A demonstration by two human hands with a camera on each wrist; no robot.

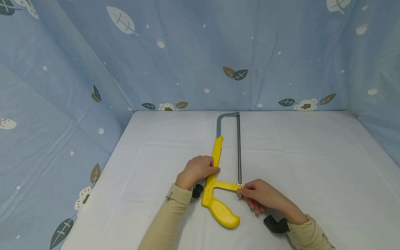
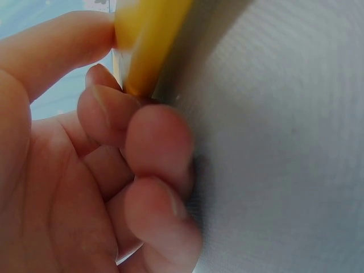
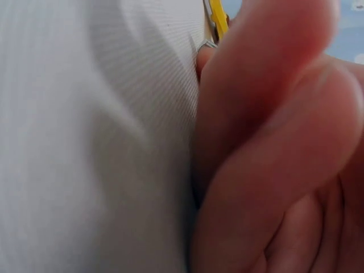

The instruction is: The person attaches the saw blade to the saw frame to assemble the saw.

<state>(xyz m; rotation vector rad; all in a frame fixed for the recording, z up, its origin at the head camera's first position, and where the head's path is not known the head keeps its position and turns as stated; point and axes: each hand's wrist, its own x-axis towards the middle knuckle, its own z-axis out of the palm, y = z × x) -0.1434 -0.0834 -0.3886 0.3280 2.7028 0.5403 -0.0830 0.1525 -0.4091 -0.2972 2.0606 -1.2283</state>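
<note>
In the head view, a yellow and grey saw (image 1: 209, 189) lies flat on a white table (image 1: 168, 139), its handle (image 1: 223, 213) toward the person and its curved metal front end (image 1: 219, 126) pointing away. The blade (image 1: 239, 149) forms the saw's right side. The left hand (image 1: 198, 168) comes from the left of the saw and grips its long yellow bar, a narrow hold with the thumb and fingers bent about it. The right hand (image 1: 264, 195) is on the saw's right, its thumb and forefinger pinching the near end of the blade side, by a small metal nut (image 1: 239, 196); its other fingers hang to the right of the saw. Two light tan sleeves (image 1: 165, 222) lie nearer the person than the hands. A blue curtain (image 1: 200, 45) with leaves and flowers hangs beyond the saw.

In the left wrist view, the saw's yellow bar shows blurred at the top, with the left hand's fingertips against it and the white surface beside it.

In the right wrist view, curled fingers fill the side nearest the camera. Beyond them, a fingertip meets a bit of metal at the saw's end, with yellow above it.
</note>
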